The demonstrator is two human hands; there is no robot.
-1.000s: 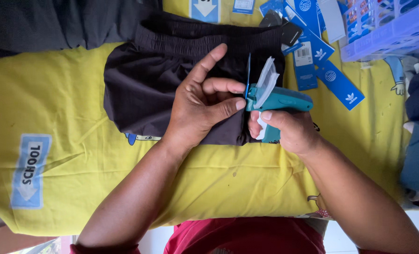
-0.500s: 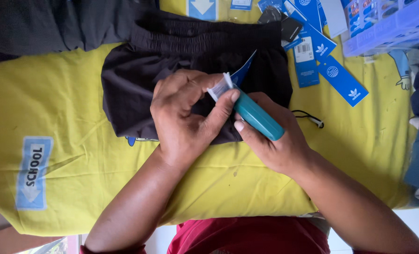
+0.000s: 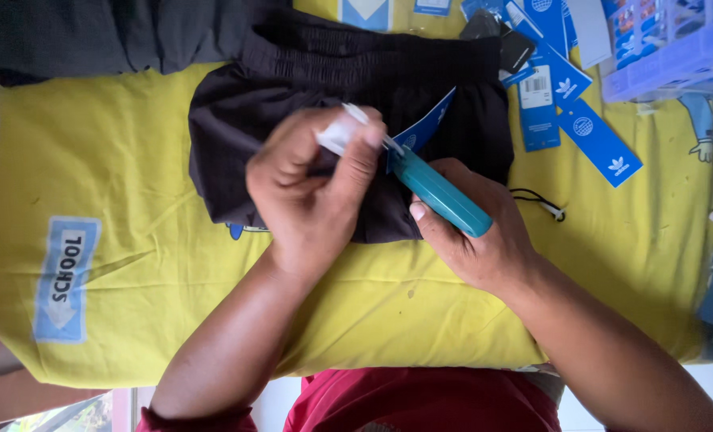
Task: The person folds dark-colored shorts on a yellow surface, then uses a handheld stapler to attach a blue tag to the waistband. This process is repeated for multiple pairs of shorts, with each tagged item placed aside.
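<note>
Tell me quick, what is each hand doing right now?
Left hand: closed, pinching a small white plastic piece at the tool's tip.
Right hand: closed around the teal plastic tagging tool, above the black shorts.

**A teal tool, a white strip and a blue tag over black shorts**

The teal tagging tool (image 3: 440,194) is long and smooth, like a fat pen. It lies slanted, with its thin metal tip pointing up and to the left. The right hand (image 3: 484,240) wraps around its lower end.

The left hand (image 3: 312,196) pinches a small white plastic strip (image 3: 342,132) right at the tool's tip.

A blue paper tag (image 3: 422,130) stands up just behind the tip, touching it.

The black shorts (image 3: 356,104) lie flat under both hands, with the stretchy waistband at the top.
</note>
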